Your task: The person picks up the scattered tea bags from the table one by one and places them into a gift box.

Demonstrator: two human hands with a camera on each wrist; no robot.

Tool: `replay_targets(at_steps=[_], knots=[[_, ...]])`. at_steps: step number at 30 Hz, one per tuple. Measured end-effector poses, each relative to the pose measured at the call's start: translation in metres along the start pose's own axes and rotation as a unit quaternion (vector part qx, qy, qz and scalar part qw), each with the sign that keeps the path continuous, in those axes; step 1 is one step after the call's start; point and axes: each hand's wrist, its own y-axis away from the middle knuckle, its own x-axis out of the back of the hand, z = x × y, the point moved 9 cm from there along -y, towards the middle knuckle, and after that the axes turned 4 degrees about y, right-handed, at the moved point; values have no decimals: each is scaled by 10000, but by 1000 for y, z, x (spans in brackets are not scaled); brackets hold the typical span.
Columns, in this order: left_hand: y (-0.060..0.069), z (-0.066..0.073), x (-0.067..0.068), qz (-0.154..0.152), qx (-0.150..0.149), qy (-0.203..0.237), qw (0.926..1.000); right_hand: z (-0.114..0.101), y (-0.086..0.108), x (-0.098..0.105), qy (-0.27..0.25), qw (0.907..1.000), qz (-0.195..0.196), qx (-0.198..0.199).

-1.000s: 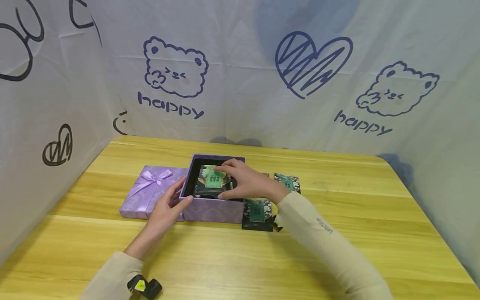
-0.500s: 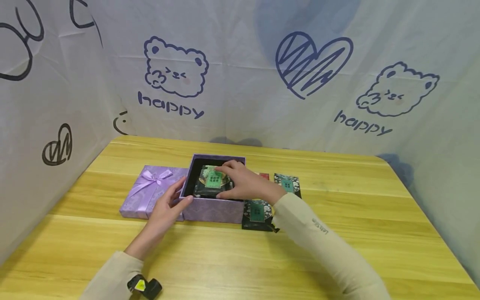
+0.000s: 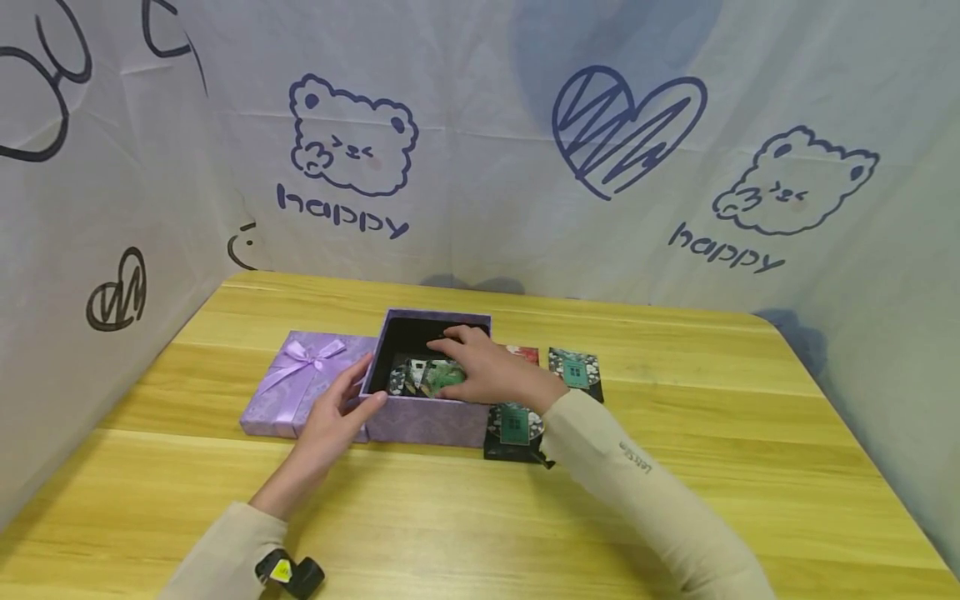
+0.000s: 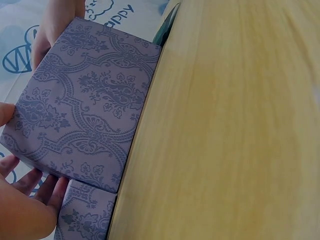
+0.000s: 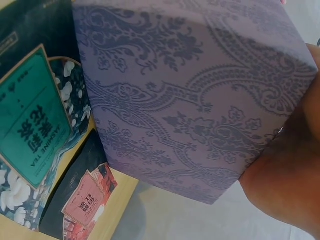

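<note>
A purple patterned gift box (image 3: pixel 427 423) with a black inside stands uncovered on the table. My left hand (image 3: pixel 330 425) grips its near left corner, thumb on the front rim and fingers along the left side; in the left wrist view those fingers (image 4: pixel 45 190) lie against the wall. My right hand (image 3: pixel 495 367) reaches over the right rim, its fingers spread above a dark, flowered tea packet (image 3: pixel 411 377) with a green label. That packet lies low inside, partly hidden by the front wall. Whether the right thumb touches it is unclear.
The purple lid (image 3: pixel 281 387) with a ribbon bow lies left of the box. Right of it are a jasmine tea packet (image 5: pixel 37 115), a red-labelled tea packet (image 5: pixel 85 200) and another green-labelled packet (image 3: pixel 576 371). A white printed cloth (image 3: pixel 480 167) hangs behind the table.
The tea packet has gone down from near the rim to deeper in the box, and the right hand's fingers have come off it. The left hand has stayed on the corner.
</note>
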Motion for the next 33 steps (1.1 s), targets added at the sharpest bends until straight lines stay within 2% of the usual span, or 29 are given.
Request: replay_targets(at_steps=[3,7,14,18,23,26,33], knots=[[1,1,0,-3,1,9,10000,1,0,0,-21,10000,31,19],[1,0,-1,-11,27,28,10000,3,2,2,-315,9994,124,53],[0,-5,-1,-9,88,-2,10000,7,9,15,-706,9949,659,285],[1,-3,-1,11,78,-19,10000,14,15,23,-745,9908,1089,307],[2,-2,0,47,102,-27,9999,28,23,33,-1094,9806,1612,216],[2,-2,1,74,114,-43,9999,36,27,35,-1277,9755,1780,177],[1,-3,0,51,82,-79,9999,59,38,33,-1333,9686,2097,12]])
